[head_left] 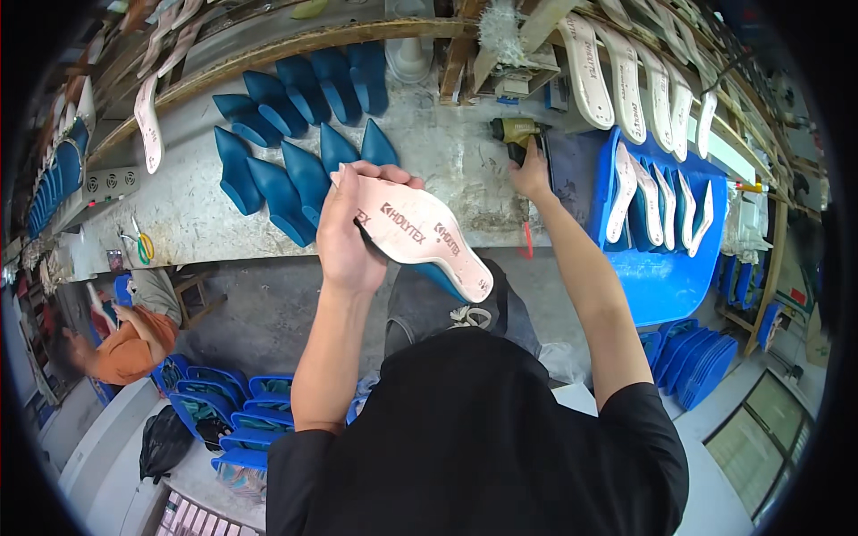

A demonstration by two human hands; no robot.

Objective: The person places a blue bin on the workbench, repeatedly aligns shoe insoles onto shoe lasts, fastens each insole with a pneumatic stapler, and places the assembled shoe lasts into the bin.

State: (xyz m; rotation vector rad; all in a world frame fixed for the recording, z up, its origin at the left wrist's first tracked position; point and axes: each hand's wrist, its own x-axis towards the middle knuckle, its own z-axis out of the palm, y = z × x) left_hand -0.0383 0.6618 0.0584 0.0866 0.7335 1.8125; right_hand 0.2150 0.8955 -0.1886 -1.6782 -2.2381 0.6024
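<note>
My left hand is closed around a blue shoe last with a pale pink insole lying on its sole. The insole faces up, and most of the last is hidden beneath it. On the bench, my right hand is closed on the grip of a yellow and black staple gun; the fingertips are partly hidden. Just beyond my left hand, several blue shoe lasts lie in two rows with their pointed toes away from me.
A blue tray on the right holds several lasts with insoles. Insoles hang from the wooden rack above. Scissors lie at the bench's left. Blue trays are stacked below left, near a person in orange.
</note>
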